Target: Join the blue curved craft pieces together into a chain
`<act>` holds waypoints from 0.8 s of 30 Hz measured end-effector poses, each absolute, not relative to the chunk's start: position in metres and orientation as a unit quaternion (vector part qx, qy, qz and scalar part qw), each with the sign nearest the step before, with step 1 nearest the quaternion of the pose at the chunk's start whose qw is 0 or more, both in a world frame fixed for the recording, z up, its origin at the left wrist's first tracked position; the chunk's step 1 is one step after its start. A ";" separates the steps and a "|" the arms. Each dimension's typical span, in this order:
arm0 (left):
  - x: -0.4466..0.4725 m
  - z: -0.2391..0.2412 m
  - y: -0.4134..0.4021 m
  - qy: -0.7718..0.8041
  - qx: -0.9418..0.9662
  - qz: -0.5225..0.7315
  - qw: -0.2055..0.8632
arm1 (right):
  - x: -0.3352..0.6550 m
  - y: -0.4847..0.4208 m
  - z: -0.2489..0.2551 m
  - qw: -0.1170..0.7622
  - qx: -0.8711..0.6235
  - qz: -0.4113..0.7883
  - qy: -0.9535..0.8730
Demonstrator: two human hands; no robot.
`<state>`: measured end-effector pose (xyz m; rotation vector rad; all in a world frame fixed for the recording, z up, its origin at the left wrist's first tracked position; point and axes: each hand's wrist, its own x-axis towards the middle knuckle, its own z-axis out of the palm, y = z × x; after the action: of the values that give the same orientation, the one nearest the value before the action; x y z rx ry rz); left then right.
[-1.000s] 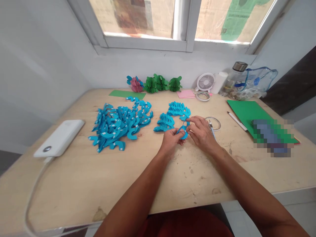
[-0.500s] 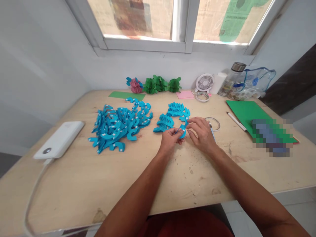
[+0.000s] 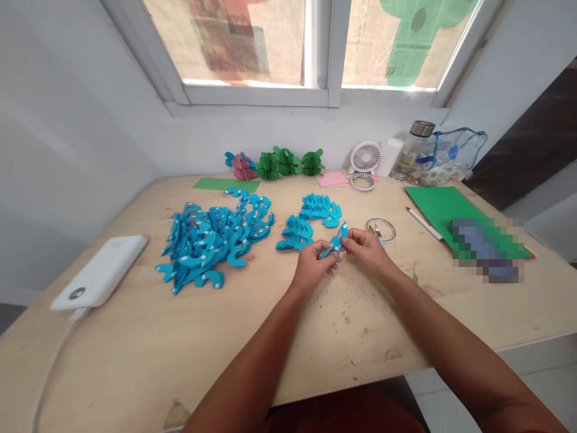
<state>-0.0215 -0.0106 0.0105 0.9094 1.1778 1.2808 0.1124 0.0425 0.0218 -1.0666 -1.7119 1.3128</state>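
Between my two hands is a curved blue paper piece (image 3: 336, 243) with small white squares on it. My left hand (image 3: 312, 262) pinches its lower left part. The fingers of my right hand (image 3: 366, 248) are closed on its right side, near an end that points up. Whether it is one piece or two together I cannot tell. Just beyond my hands lie two rows of folded blue paper pieces (image 3: 295, 231). A larger heap of blue curved paper pieces (image 3: 202, 240), many with white squares, spreads to the left.
A white power bank (image 3: 101, 270) with a cable lies at left. Tape rolls (image 3: 362, 182), a small fan (image 3: 365, 157), a bottle (image 3: 417, 147) and green paper decorations (image 3: 286, 161) line the back. A pen (image 3: 424, 223) and green sheets (image 3: 433, 201) lie right.
My right hand, apart with spread fingers before, has closed on a blue paper piece and brought it to the left hand. The view has tilted slightly up.
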 end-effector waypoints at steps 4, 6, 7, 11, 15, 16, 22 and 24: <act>-0.023 0.011 -0.010 0.464 0.389 0.521 0.602 | 0.115 0.044 0.023 0.382 -0.415 0.510 -0.650; -0.024 0.012 -0.009 0.456 0.368 0.527 0.616 | 0.116 0.045 0.023 0.387 -0.414 0.510 -0.648; -0.023 0.012 -0.010 0.460 0.362 0.533 0.611 | 0.116 0.045 0.023 0.387 -0.413 0.511 -0.647; -0.021 0.014 -0.012 0.510 0.369 0.555 0.544 | 0.115 0.044 0.023 0.380 -0.408 0.524 -0.643; -0.020 0.014 -0.014 0.528 0.363 0.565 0.520 | 0.116 0.045 0.023 0.388 -0.394 0.561 -0.616; -0.020 0.013 -0.013 0.530 0.360 0.566 0.519 | 0.117 0.046 0.023 0.392 -0.390 0.573 -0.605; -0.019 0.008 -0.012 0.529 0.368 0.560 0.521 | 0.118 0.047 0.020 0.389 -0.396 0.568 -0.607; -0.019 0.008 -0.012 0.525 0.379 0.554 0.524 | 0.117 0.048 0.018 0.397 -0.405 0.548 -0.615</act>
<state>-0.0192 -0.0119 0.0077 0.9076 1.2558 1.3255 0.1172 0.0476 0.0180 -1.0248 -1.5569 1.3882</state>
